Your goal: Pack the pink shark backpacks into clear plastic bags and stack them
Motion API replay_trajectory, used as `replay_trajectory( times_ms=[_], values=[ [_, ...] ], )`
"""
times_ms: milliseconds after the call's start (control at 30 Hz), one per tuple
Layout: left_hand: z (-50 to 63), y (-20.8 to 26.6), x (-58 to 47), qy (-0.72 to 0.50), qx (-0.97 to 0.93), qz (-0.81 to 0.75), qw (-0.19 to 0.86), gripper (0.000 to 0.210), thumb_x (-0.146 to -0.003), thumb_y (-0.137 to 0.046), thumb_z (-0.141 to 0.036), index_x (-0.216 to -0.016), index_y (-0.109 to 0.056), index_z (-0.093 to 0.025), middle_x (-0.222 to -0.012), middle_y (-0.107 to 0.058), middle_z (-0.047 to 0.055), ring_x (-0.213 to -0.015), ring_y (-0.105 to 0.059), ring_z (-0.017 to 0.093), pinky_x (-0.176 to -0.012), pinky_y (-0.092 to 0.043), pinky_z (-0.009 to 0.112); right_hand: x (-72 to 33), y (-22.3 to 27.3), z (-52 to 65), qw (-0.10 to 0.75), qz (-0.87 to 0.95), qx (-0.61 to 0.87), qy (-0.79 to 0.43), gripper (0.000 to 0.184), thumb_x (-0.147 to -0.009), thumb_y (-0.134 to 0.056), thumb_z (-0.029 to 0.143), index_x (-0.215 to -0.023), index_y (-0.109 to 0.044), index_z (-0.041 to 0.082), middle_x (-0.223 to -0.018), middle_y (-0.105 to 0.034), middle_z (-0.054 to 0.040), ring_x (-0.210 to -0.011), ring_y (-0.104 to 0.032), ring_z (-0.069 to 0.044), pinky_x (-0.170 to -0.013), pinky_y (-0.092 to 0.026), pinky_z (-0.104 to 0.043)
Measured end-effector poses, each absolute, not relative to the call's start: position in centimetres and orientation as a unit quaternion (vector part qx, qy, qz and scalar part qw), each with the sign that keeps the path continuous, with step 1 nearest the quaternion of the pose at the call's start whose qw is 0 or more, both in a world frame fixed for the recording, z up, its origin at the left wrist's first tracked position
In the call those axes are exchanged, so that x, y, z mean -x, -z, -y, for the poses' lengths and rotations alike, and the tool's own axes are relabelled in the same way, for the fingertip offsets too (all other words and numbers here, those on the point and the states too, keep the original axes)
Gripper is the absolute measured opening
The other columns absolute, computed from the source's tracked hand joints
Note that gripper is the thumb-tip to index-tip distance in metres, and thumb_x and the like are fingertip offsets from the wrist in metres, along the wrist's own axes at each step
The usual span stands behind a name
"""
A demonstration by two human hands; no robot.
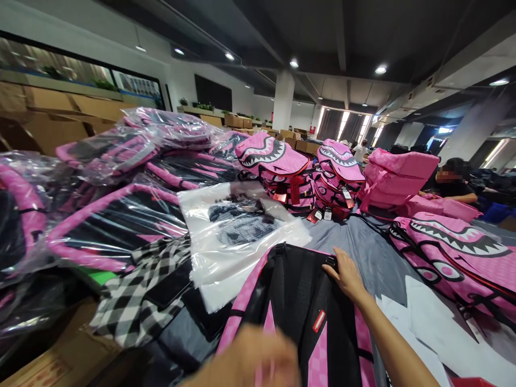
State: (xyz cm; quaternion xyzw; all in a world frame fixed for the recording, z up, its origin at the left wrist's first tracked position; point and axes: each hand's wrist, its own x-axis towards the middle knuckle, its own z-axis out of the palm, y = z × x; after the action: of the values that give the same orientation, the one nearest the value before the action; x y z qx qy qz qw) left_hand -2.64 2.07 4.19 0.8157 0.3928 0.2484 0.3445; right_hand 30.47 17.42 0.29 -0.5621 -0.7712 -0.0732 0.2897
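A pink and black backpack (298, 290) lies in front of me with its back panel and shoulder straps facing up. My right hand (347, 275) grips its upper right edge, thumb on the black panel near the strap top and fingers over the side. Low in the picture, my left hand (258, 357) is smeared by motion in front of the backpack's lower part; whether it touches the bag is unclear. Just beyond the backpack lie clear plastic bags (217, 269) with a dark print. A black-and-white checked cloth (129, 306) sits to their left.
Plastic-wrapped backpacks (116, 226) are heaped at left. Pink shark-mouth backpacks (278, 156) with tags stand at the back; another backpack (455, 242) lies at right beside white sheets (439, 328). A cardboard box (68, 344) is at lower left. A co-worker (453, 180) sits at far right.
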Motion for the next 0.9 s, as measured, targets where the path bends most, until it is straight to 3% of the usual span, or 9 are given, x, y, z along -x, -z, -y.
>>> replay_trajectory(
  times_ms=[33,100,167,300,467,733,900],
  values=[
    [-5.3,-4.8,2.6,-0.278,-0.800,-0.420,0.326,0.047,-0.099,-0.043,-0.052,-0.140,-0.054,-0.032,-0.140,-0.062,0.005,-0.129,-0.057,0.026,-0.107,-0.048,0.040,-30.4,0.0,-17.2,0.279,0.782,0.553,0.070,0.053,-0.096,-0.052,0.057,-0.135,-0.055,0.022,-0.136,-0.062,-0.0161,-0.131,-0.055,-0.033,-0.109,-0.043,-0.054],
    [-11.8,-5.5,2.0,-0.329,-0.749,-0.532,0.220,0.071,-0.090,-0.056,-0.055,-0.148,-0.044,-0.015,-0.153,-0.049,0.017,-0.142,-0.043,0.035,-0.117,-0.036,0.051,-30.0,0.0,-16.7,0.270,0.793,0.543,0.059,0.047,-0.097,-0.051,0.052,-0.134,-0.056,0.024,-0.137,-0.062,-0.0136,-0.133,-0.053,-0.031,-0.114,-0.039,-0.055],
    [-17.0,-5.0,0.8,-0.288,-0.727,-0.591,0.199,0.079,-0.085,-0.063,-0.056,-0.144,-0.046,-0.006,-0.154,-0.045,0.025,-0.146,-0.038,0.040,-0.118,-0.034,0.054,-29.9,-0.2,-16.1,0.291,0.795,0.531,0.043,0.044,-0.098,-0.050,0.049,-0.134,-0.056,0.023,-0.136,-0.062,-0.0131,-0.133,-0.053,-0.029,-0.114,-0.040,-0.053],
    [-20.5,-2.5,-1.5,-0.260,-0.792,-0.522,0.181,0.056,-0.083,-0.069,-0.050,-0.125,-0.061,-0.013,-0.132,-0.065,0.017,-0.129,-0.057,0.035,-0.114,-0.040,0.050,-30.3,0.1,-14.6,0.366,0.786,0.496,0.039,0.039,-0.099,-0.050,0.045,-0.129,-0.057,0.022,-0.123,-0.066,-0.0126,-0.120,-0.060,-0.027,-0.105,-0.049,-0.049],
    [-18.2,-0.6,-2.0,-0.344,-0.817,-0.452,0.099,0.054,-0.078,-0.074,-0.026,-0.129,-0.057,-0.017,-0.136,-0.061,0.013,-0.132,-0.052,0.031,-0.116,-0.040,0.050,-30.6,1.6,-12.4,0.402,0.766,0.490,0.109,0.036,-0.098,-0.055,0.042,-0.127,-0.059,0.022,-0.116,-0.069,-0.0130,-0.114,-0.064,-0.029,-0.101,-0.052,-0.052],
    [-12.5,2.4,-0.7,-0.341,-0.855,-0.391,0.024,0.050,-0.088,-0.061,-0.018,-0.137,-0.053,-0.020,-0.135,-0.059,0.013,-0.129,-0.054,0.030,-0.112,-0.047,0.052,-30.7,3.9,-5.6,0.315,0.783,0.503,0.184,0.047,-0.100,-0.049,0.023,-0.146,-0.046,0.024,-0.128,-0.068,-0.0114,-0.122,-0.063,-0.029,-0.102,-0.054,-0.053],
    [-9.7,4.5,-0.2,-0.254,-0.894,-0.369,0.001,0.041,-0.090,-0.053,-0.013,-0.131,-0.057,-0.017,-0.122,-0.066,0.014,-0.119,-0.060,0.031,-0.105,-0.050,0.049,-30.5,5.6,-2.0,0.255,0.790,0.539,0.143,0.049,-0.099,-0.049,0.021,-0.147,-0.048,0.025,-0.127,-0.069,-0.0103,-0.119,-0.064,-0.030,-0.105,-0.052,-0.052]
  ],
)
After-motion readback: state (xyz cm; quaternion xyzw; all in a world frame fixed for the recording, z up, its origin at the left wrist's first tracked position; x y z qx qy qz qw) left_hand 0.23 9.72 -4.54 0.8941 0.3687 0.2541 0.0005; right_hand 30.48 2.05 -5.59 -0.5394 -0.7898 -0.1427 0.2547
